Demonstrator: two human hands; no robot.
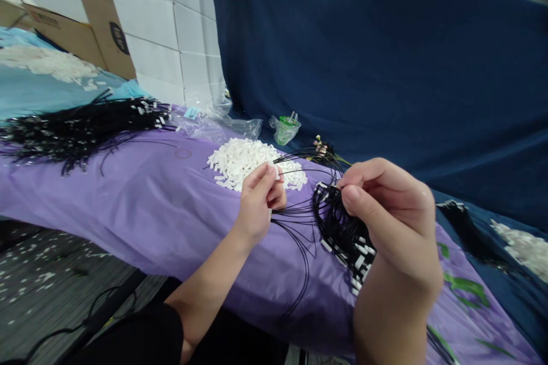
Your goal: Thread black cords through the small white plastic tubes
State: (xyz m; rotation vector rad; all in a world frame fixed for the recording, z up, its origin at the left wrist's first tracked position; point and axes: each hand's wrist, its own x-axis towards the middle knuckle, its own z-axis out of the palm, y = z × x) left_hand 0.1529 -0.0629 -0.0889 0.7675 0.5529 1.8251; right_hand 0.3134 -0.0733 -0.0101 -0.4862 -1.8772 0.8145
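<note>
My left hand (258,202) is closed on several thin black cords (299,211), which fan out to the right of the fist. A small white piece (276,170) shows at its thumb and fingertips. Just behind this hand lies a heap of small white pieces (237,161). Nearer the camera, my right hand (391,222) pinches thumb and forefinger together. A black cord appears to run to those fingertips, but what sits between them is too small to make out. Below and left of it lies a tangled bundle of black cords with white end pieces (362,254).
A purple sheet (180,211) covers the table. At the left lies a large bundle of black cords (85,125), with clear plastic bags (222,122) beside it. White boxes (154,28) and a dark blue curtain (363,57) stand behind. More white pieces (524,248) lie at right.
</note>
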